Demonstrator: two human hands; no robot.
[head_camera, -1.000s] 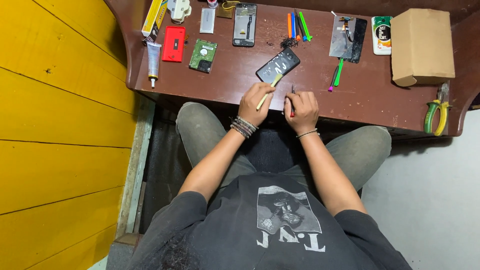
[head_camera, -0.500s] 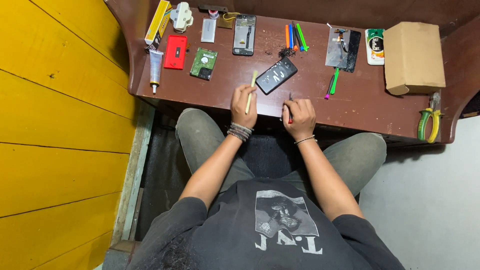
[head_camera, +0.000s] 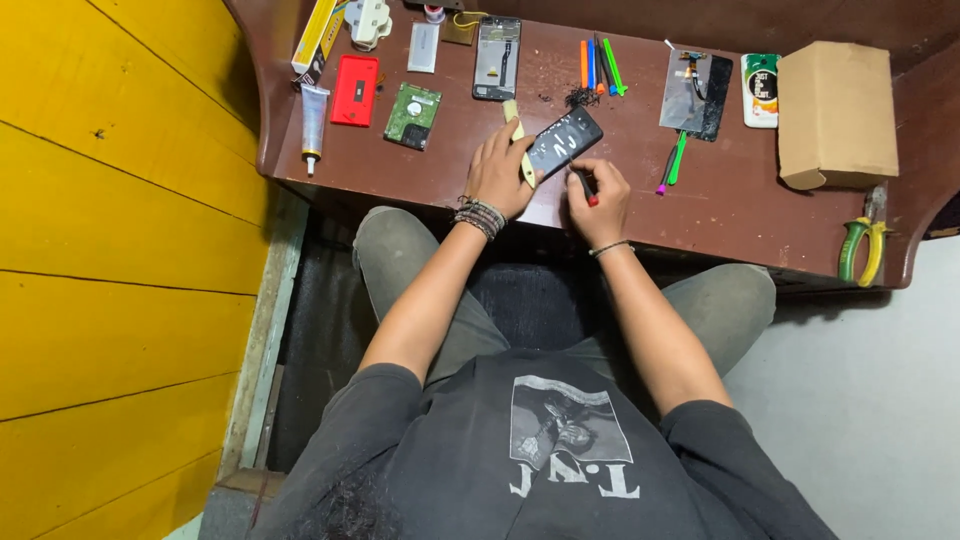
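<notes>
Our brown workbench and what lies on it

We see the brown table (head_camera: 700, 215) across the top of the frame: at upper left a glue tube (head_camera: 313, 112), a red case (head_camera: 355, 90) and a green hard drive (head_camera: 412, 115); at centre a phone frame (head_camera: 497, 58), coloured pry sticks (head_camera: 598, 66) and a dark phone (head_camera: 563, 141); to the right a cardboard box (head_camera: 836, 115) and, at the far right edge, green-handled pliers (head_camera: 862, 245).
</notes>
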